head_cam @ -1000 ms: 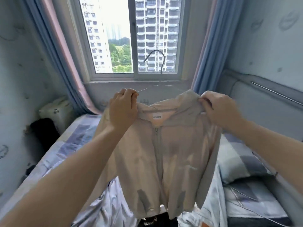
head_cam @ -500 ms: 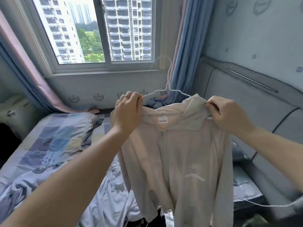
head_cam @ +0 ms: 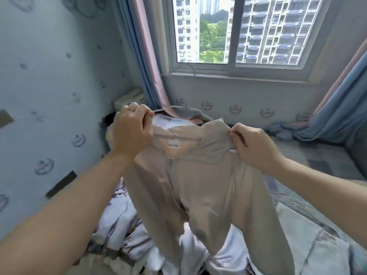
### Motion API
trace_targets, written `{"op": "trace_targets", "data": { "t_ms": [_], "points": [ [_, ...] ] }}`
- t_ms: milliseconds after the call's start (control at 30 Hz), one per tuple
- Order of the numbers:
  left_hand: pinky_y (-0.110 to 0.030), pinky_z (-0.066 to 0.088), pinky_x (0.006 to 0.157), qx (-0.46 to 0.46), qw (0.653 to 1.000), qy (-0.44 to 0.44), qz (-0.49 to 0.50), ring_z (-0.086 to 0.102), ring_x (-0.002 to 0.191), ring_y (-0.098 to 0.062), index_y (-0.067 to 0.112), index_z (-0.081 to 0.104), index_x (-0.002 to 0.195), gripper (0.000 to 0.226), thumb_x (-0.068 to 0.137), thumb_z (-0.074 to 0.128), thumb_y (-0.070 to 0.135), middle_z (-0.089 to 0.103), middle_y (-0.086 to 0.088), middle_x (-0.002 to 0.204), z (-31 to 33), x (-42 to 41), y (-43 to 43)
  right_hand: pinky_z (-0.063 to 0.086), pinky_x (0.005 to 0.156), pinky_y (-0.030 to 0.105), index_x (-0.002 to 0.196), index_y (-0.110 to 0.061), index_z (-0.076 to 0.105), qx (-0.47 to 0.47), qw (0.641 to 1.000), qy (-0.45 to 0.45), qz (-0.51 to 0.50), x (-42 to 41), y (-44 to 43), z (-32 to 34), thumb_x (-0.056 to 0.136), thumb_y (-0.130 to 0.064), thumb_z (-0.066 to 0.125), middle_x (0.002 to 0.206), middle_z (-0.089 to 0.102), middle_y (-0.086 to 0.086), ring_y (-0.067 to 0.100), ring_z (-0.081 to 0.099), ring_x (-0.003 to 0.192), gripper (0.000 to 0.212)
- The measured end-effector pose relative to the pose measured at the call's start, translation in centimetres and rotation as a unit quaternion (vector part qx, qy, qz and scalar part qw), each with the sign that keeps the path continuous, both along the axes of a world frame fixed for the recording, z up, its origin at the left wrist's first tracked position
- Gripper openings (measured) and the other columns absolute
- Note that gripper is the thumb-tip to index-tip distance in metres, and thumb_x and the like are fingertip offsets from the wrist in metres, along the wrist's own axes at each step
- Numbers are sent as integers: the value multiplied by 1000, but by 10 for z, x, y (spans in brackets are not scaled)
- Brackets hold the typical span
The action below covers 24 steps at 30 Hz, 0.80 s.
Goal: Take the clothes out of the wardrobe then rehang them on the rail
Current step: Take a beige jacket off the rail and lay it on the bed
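Turning back leftward since a moment ago, the person keeps the left hand (head_cam: 131,133) curled round the collar and one end of the hanger (head_cam: 206,117), fingers (head_cam: 137,111) closed tight. Between the hands the beige jacket (head_cam: 198,185) hangs above the bed (head_cam: 317,245), tilted now. The right hand (head_cam: 256,148) still pinches the other shoulder. I'd judge the hanger is seated, and the rail, unseen, comes next
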<state>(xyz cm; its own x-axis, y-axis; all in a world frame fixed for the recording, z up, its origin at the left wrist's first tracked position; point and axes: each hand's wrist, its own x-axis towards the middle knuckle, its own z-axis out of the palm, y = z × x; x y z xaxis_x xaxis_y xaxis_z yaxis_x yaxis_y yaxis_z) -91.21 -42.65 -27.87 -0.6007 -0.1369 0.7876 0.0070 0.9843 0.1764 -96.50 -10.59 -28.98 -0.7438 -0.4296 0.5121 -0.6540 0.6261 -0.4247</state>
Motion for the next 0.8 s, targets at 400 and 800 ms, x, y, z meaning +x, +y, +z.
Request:
{"op": "trace_targets", "data": {
  "t_ms": [400,800],
  "points": [
    [-45,42,75,14,992,-80,99,55,84,-38,13,66,90,30,94,43,31,64,-10,88,-43,-63,-295,49,67,44,83,-18,58,-9,994,-95,60,-90,-306,-53,99,-24,53,78,63,3,27,55,72,18],
    [-44,33,90,95,938,-320,87,51,102,-36,16,66,99,27,102,45,33,63,-11,105,-251,-181,-417,48,66,38,90,-20,57,133,944,-295,-54,-156,-434,-224,99,-28,47,86,65,4,30,59,81,15]
  ]
}}
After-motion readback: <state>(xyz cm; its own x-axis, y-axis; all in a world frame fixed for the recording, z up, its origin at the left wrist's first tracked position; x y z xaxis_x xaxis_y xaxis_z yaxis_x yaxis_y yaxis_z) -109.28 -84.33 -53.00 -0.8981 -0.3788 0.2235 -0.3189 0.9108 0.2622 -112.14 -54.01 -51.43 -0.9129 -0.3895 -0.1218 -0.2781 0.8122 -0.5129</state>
